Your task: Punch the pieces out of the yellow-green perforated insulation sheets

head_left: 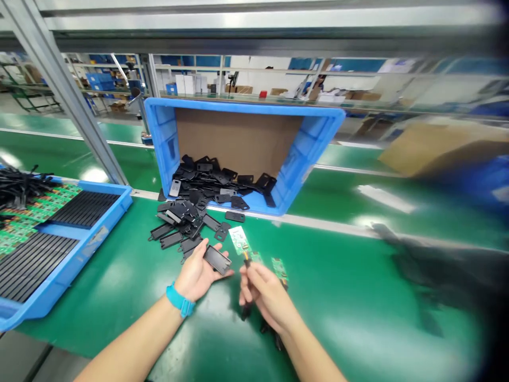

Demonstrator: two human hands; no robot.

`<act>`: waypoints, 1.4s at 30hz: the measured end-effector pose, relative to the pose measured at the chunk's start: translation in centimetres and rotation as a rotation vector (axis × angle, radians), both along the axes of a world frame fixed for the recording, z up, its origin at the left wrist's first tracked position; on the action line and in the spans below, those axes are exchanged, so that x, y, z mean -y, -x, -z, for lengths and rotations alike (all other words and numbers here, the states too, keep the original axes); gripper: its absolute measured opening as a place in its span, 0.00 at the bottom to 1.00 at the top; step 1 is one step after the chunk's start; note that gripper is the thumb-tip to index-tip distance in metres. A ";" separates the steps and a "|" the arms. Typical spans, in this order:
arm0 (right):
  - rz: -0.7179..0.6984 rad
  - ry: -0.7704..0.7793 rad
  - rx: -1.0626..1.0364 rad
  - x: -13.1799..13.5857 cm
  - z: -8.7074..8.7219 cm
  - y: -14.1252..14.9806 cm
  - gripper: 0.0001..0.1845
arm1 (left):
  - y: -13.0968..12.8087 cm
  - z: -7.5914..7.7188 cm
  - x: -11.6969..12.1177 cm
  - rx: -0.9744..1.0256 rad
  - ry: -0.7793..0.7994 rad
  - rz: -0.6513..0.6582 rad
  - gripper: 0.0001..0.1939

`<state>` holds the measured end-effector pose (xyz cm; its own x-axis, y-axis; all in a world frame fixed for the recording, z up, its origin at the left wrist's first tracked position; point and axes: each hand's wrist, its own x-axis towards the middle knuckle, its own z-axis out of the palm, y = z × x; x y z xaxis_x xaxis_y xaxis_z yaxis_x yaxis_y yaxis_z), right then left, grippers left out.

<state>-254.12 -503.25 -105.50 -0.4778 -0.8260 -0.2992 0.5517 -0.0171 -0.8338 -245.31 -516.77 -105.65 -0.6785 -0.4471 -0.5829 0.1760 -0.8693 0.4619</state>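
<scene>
left hand (198, 273) curled, holding black plastic case (217, 260) | right hand (268, 297) pinching wired green circuit board (240, 240)

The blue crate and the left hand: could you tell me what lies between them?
Loose black casings on the green mat lie between the blue crate and left hand, in the head view.

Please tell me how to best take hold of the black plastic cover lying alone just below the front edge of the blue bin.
Probably pinch the black plastic cover across its two long edges, coming from above on the near side. It lies flat on the green mat, so that side looks free, while the blue bin stands just behind it and the pile of covers lies to its left.
</scene>
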 end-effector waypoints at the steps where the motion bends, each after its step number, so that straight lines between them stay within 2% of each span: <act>1: -0.006 0.004 0.004 0.0 0.0 -0.1 0.17 | -0.1 0.0 0.0 -0.036 -0.023 0.025 0.13; 4: -0.033 0.003 0.007 0.1 0.1 -0.1 0.17 | -0.4 -0.4 0.1 -0.186 -0.091 0.087 0.12; 6: -0.051 -0.008 0.006 0.1 0.2 -0.1 0.17 | -0.5 -1.0 0.2 -0.293 -0.112 0.076 0.11; 11: -0.095 -0.052 0.009 0.2 0.7 -0.2 0.17 | -0.6 -2.2 0.3 -0.397 -0.062 0.055 0.17; 17: -0.108 -0.128 -0.041 0.6 0.7 -0.5 0.18 | -0.5 -2.2 0.3 -0.402 0.047 0.102 0.24; 21: -0.100 -0.159 -0.064 0.6 0.8 -0.7 0.18 | -0.5 -2.0 0.2 -0.421 0.069 0.102 0.24; 26: -0.158 -0.168 -0.055 0.4 1.3 -0.6 0.19 | -0.5 -1.9 0.1 -0.403 0.114 0.110 0.23; 30: -0.170 -0.185 -0.049 0.4 1.4 -0.5 0.20 | -0.5 -1.8 0.0 -0.349 0.204 0.119 0.23; 36: -0.189 -0.224 -0.028 0.6 1.3 -0.3 0.21 | -0.4 -1.6 -0.3 -0.227 0.390 0.164 0.28; 42: -0.218 -0.242 -0.006 0.5 1.3 -0.3 0.22 | -0.5 -1.3 -0.6 -0.209 0.449 0.164 0.29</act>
